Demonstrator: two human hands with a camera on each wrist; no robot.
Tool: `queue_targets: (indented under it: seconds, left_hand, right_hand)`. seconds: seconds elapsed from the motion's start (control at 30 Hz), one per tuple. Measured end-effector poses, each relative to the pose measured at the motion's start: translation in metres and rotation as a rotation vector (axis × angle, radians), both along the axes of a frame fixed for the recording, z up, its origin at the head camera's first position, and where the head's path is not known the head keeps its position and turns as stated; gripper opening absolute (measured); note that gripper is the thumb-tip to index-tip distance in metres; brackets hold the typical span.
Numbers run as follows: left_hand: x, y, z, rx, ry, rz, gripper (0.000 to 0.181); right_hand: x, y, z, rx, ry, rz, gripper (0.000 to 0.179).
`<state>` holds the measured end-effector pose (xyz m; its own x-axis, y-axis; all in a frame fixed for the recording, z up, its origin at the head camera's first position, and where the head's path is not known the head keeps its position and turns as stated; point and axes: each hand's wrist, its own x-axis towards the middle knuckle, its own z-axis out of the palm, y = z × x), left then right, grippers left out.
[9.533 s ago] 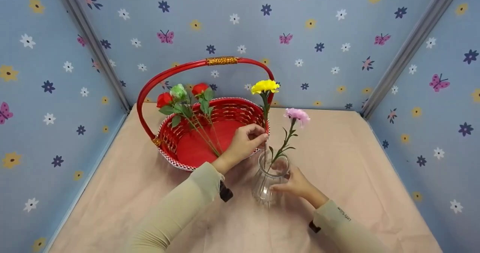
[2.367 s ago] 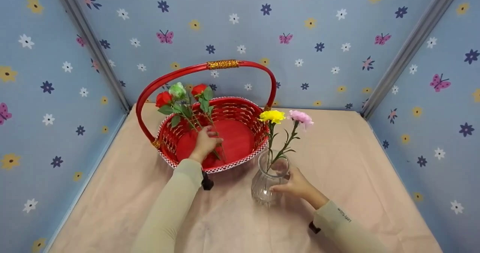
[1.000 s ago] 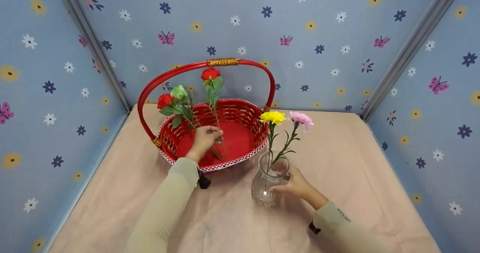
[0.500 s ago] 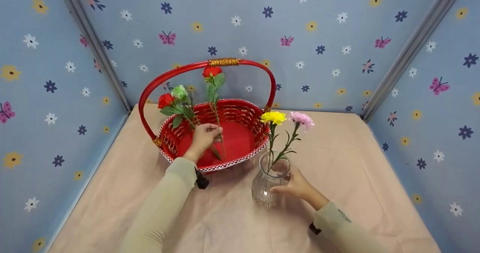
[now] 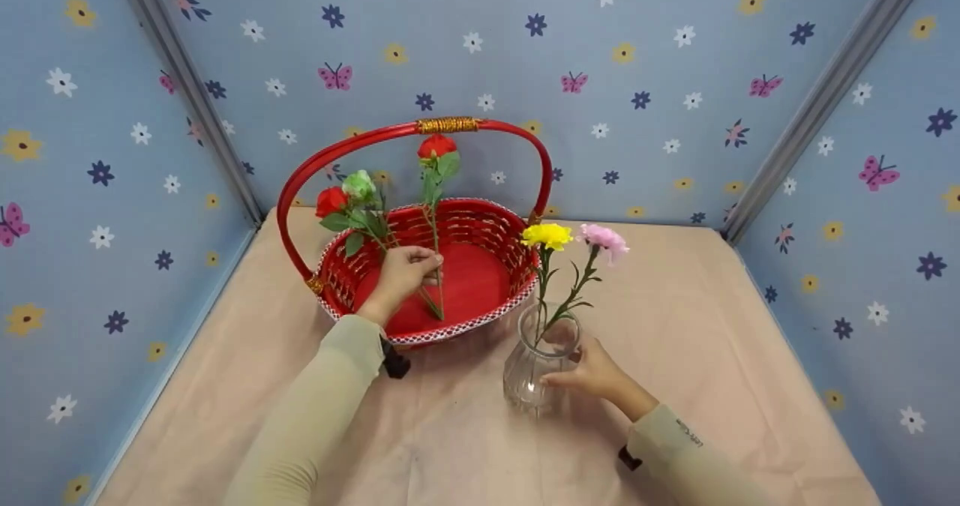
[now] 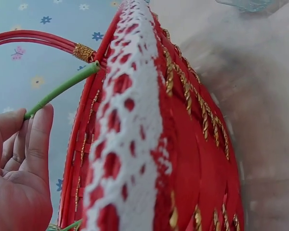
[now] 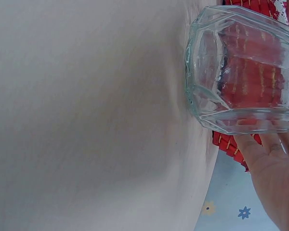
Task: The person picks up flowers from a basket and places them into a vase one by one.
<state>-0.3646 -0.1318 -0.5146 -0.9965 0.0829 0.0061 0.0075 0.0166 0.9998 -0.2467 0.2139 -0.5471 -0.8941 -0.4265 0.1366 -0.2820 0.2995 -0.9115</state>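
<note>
Raising red artificial rose (image 5: 437,148) higher than earlier, pinched in left hand (image 5: 405,272); steadying clear glass vase (image 5: 529,380), gripped wide by right hand (image 5: 591,371); next, probably leaving red wicker basket (image 5: 476,279).

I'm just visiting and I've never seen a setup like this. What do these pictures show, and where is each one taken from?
There's no machine at work here, just a person's two bare hands. The wide picture comes from a head-worn camera looking forward and down; the two close-ups look out from the left and right wrists.

On the cloth stand a basket and a glass vase. The left hand pinches a red rose by its stem, while a second red rose and a green rose lean in the basket. The right hand holds the vase, in which a yellow flower and a pink flower stand.
</note>
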Motion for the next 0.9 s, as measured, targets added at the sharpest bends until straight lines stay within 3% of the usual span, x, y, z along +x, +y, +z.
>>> queue_targets:
  seconds: [0.27,0.43,0.57,0.9]
  left_hand:
    - [0.006,-0.005,0.011,-0.05,-0.018,-0.041,0.021]
    - [0.008,-0.009,0.011,-0.067,-0.036,-0.092,0.029]
    - [0.01,-0.01,0.012,-0.064,-0.04,-0.125,0.025]
    - [0.018,-0.017,0.017,-0.127,-0.003,-0.231,0.024]
  right_hand:
    - [0.001,0.0,0.001,0.001,0.011,-0.001,0.073]
    - [0.001,-0.001,0.0,-0.023,0.008,0.0,0.072]
    - [0.001,-0.001,0.0,-0.019,0.004,-0.004,0.074]
    - [0.0,0.0,-0.001,0.001,0.004,-0.005,0.074]
